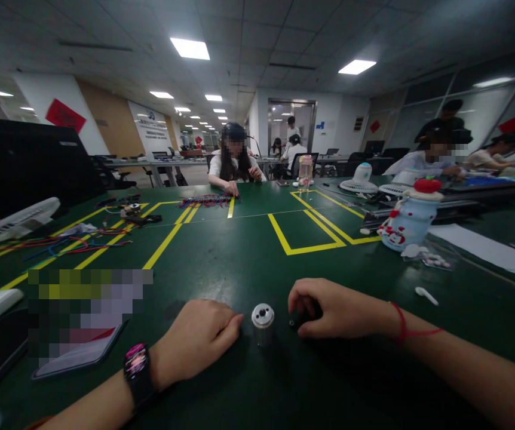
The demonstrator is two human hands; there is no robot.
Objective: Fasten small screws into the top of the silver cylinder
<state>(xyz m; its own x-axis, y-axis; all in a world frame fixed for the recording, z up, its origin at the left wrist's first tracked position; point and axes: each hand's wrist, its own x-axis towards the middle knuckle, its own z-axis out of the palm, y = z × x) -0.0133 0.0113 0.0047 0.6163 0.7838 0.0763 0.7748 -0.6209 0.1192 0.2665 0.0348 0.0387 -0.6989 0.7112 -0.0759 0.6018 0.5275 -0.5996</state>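
Flanking a metal cylinder (262, 323), left hand (199, 337), right hand (333, 310), green table (248, 251)

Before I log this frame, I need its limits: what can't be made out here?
- Head view: what the right hand covers; only a small dark part peeks out under curled fingers.
- Left hand: palm down, underside hidden.
- Metal cylinder: its base is lost in shadow.
- Phone: top blurred out.
- Small white piece: too small to identify.

Open-plan office workroom: ceiling panel lights (190, 48), long green worktable (239, 251), glass partitions (486, 101), seated co-workers (233, 161).
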